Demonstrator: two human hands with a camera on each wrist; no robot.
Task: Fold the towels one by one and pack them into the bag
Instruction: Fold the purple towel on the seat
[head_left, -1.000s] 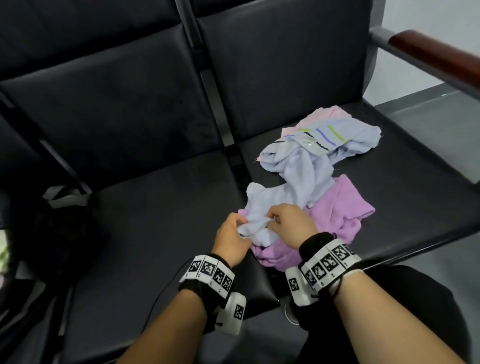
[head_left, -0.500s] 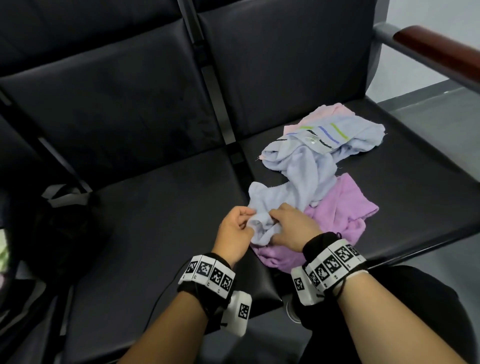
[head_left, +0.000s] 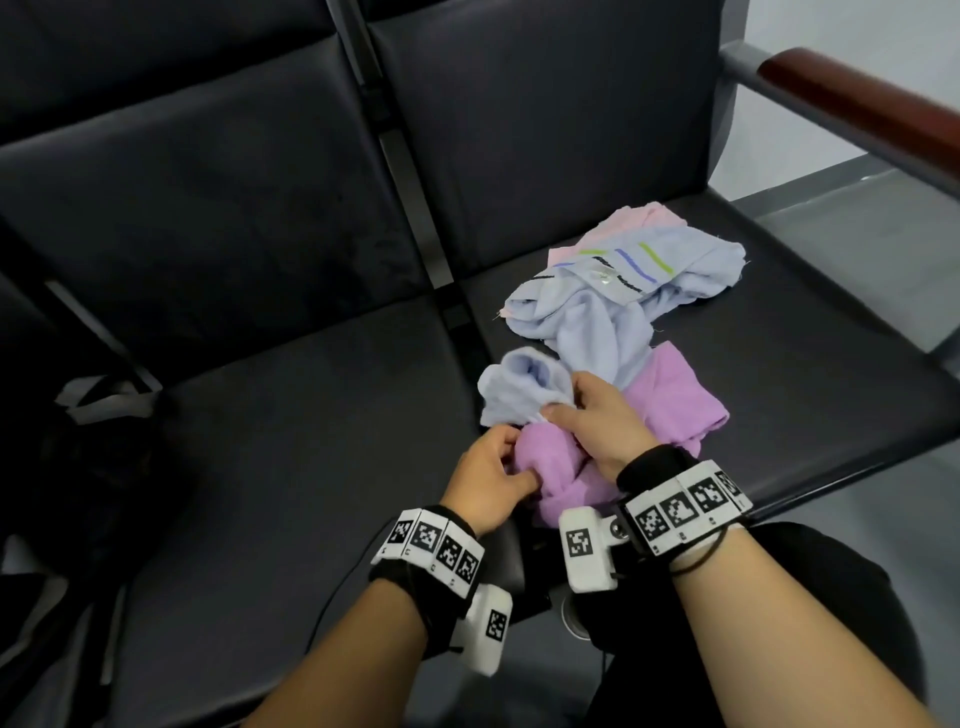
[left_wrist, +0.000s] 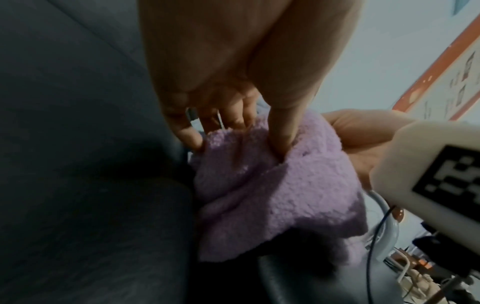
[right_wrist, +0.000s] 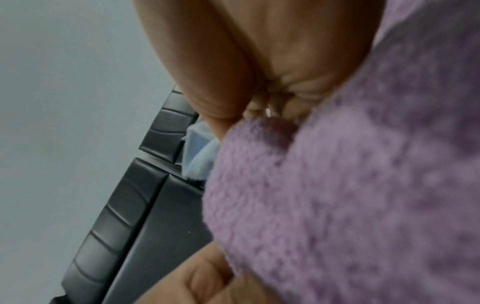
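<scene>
A crumpled purple towel (head_left: 670, 410) (left_wrist: 259, 185) (right_wrist: 337, 205) lies at the front of the right-hand black seat (head_left: 805, 374). My left hand (head_left: 517, 462) (left_wrist: 233, 135) grips its near bunched end, thumb pressed into the pile. A light blue towel (head_left: 587, 332) (right_wrist: 200, 160) lies over it; my right hand (head_left: 563, 400) (right_wrist: 246, 115) pinches its gathered near end between thumb and forefinger. Behind it lie a striped pale blue towel (head_left: 691, 265) and a pink towel (head_left: 634, 221). The black bag (head_left: 98, 452) with grey handles sits at the far left.
The left seat (head_left: 291, 467) between the bag and the towels is bare black padding. A metal divider (head_left: 457, 317) separates the two seats. A wood-topped armrest (head_left: 857, 104) runs along the right, with grey floor beyond it.
My left hand let go of the light blue towel and took hold of the purple towel's near end. My right hand carried the blue towel's end back and to the right, uncovering the purple one.
</scene>
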